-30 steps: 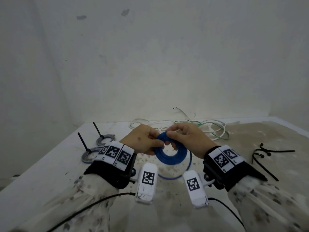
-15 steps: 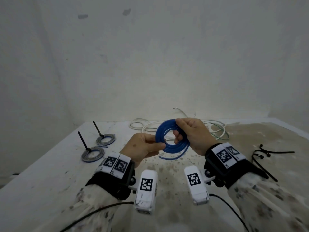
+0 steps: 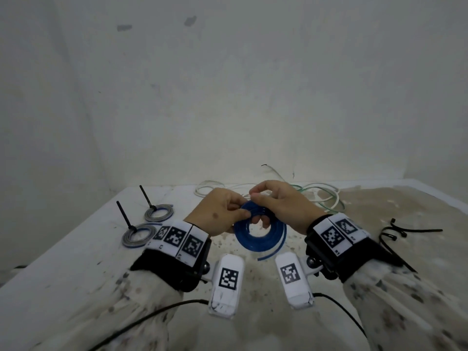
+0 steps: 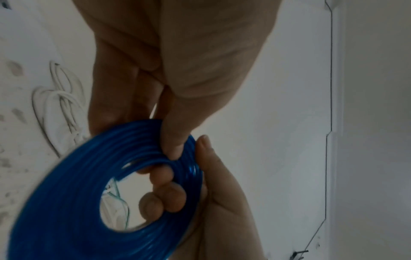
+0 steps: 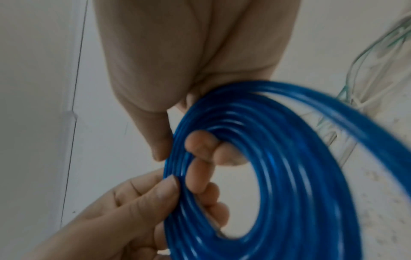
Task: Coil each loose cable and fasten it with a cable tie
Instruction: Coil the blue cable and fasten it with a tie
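A blue cable (image 3: 258, 233) is wound into a flat coil of several turns, held above the table between both hands. My left hand (image 3: 240, 214) pinches its upper left rim, the thumb lying on top of the blue cable (image 4: 66, 193). My right hand (image 3: 255, 198) pinches the top rim just beside it, and fingers curl through the hole of the blue cable (image 5: 300, 176). A short loose tail (image 3: 274, 250) hangs off the coil's lower right. Several black cable ties (image 3: 395, 231) lie on the table to the right.
Two grey coils (image 3: 159, 214) (image 3: 138, 235), each bound with a black tie that sticks up, lie at the left. Loose white and green cables (image 3: 319, 196) sprawl at the back by the wall. The stained table (image 3: 76, 262) ends near the left edge.
The coil, lifted half a second ago, has come back down and lies flatter. The long loop that trailed beneath it is wound in, leaving a short tail.
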